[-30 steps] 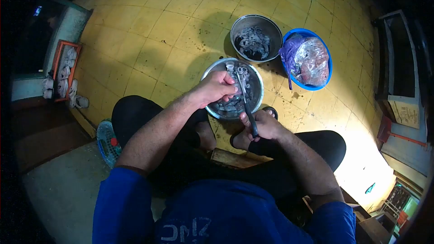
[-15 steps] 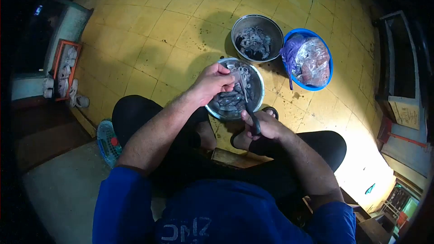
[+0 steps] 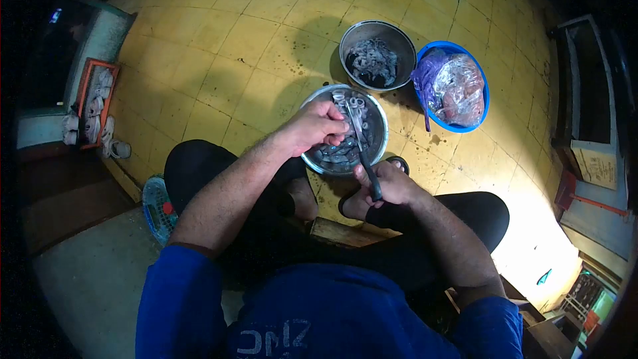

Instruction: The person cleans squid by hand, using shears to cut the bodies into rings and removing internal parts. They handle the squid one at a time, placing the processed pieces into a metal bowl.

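Note:
My right hand (image 3: 393, 185) is closed around the black handles of a pair of scissors (image 3: 370, 171). Their metal blades point away from me, over a metal basin (image 3: 381, 117). Above the basin's left side, my left hand (image 3: 318, 126) is closed in a pinch beside the blades. Its fingers mostly hide what looks like a small piece of squid. Pale squid rings (image 3: 357, 102) lie at the far side of the basin. Whole dark squid (image 3: 337, 153) fill the near side, partly covered by my left hand.
Behind the basin stands a dark pot (image 3: 347, 50) with greyish squid pieces (image 3: 374, 60) inside. To its right, a blue tub (image 3: 487, 93) holds a plastic-wrapped bundle (image 3: 462, 90). My feet flank the basin on the yellow tiled floor (image 3: 266, 60). Shoes fill an orange rack (image 3: 85, 96) at left.
My left fingers have curled in and dropped slightly, and the pale piece that showed at their tips is now mostly hidden. The scissors have shifted slightly; the containers have stayed put.

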The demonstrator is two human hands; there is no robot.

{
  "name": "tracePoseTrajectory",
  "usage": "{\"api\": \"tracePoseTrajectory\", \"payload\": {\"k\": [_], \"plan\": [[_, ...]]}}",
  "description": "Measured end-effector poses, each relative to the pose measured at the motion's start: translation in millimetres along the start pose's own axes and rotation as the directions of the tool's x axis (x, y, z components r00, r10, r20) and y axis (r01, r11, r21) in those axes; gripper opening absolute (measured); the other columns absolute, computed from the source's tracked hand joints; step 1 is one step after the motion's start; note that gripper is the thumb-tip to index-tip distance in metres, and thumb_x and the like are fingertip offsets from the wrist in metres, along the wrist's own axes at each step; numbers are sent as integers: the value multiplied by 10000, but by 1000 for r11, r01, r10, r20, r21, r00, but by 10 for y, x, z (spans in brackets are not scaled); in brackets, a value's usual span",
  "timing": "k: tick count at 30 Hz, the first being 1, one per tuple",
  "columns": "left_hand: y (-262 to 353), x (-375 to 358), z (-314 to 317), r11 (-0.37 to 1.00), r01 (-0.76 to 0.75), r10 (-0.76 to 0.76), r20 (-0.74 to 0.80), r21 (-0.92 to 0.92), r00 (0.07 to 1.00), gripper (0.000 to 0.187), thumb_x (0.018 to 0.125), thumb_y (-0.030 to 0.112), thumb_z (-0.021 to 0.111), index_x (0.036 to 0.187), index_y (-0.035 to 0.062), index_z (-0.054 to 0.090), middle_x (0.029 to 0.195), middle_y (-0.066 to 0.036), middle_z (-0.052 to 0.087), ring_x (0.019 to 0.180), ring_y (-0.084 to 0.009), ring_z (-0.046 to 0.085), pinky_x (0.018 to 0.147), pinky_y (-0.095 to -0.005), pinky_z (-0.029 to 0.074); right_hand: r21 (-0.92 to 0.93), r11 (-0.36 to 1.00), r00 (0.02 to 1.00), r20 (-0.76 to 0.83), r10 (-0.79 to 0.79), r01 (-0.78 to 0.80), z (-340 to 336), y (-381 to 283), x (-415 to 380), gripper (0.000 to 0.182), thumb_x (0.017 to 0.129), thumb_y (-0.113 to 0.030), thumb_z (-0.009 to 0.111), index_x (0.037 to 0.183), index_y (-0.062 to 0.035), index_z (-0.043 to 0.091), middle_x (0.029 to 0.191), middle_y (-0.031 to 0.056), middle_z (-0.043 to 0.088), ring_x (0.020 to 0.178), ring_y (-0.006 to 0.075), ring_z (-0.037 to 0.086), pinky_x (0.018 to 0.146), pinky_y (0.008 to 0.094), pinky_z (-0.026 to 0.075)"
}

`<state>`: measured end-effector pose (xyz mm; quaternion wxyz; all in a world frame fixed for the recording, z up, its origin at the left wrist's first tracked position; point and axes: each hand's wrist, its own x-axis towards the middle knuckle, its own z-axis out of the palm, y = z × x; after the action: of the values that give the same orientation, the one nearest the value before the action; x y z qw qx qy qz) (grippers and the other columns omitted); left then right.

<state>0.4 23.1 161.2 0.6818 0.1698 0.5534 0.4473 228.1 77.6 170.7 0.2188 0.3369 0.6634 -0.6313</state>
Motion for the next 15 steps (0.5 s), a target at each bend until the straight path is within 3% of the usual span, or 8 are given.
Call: {"api": "tracePoseTrajectory", "payload": {"k": [3,12,15], "plan": [[-10,-7,20,986,61,-65,21,155,998,154,860,61,655,935,48,521,872,-53,588,735,-115,594,634,-246,526,56,998,1000,-4,-3,3,-15,-92,-64,769,819,-736,435,612,-10,582,547,55,600,471,130,611,459,248,506],[-3,20,19,999,35,-38,-117,-30,992,140,864,26,605,994,18,553,923,-78,601,773,-131,608,676,-275,545,65,993,995,-29,98,-96,-49,-68,-22,748,828,-715,462,618,-5,569,534,60,582,461,141,602,455,257,515],[2,33,16,996,-70,59,-167,-57,984,162,864,14,586,1023,10,558,972,-94,596,793,-144,611,698,-279,549,153,978,987,-46,154,-145,-56,-2,10,760,822,-730,453,650,0,571,570,78,589,496,156,612,490,264,531]]}}
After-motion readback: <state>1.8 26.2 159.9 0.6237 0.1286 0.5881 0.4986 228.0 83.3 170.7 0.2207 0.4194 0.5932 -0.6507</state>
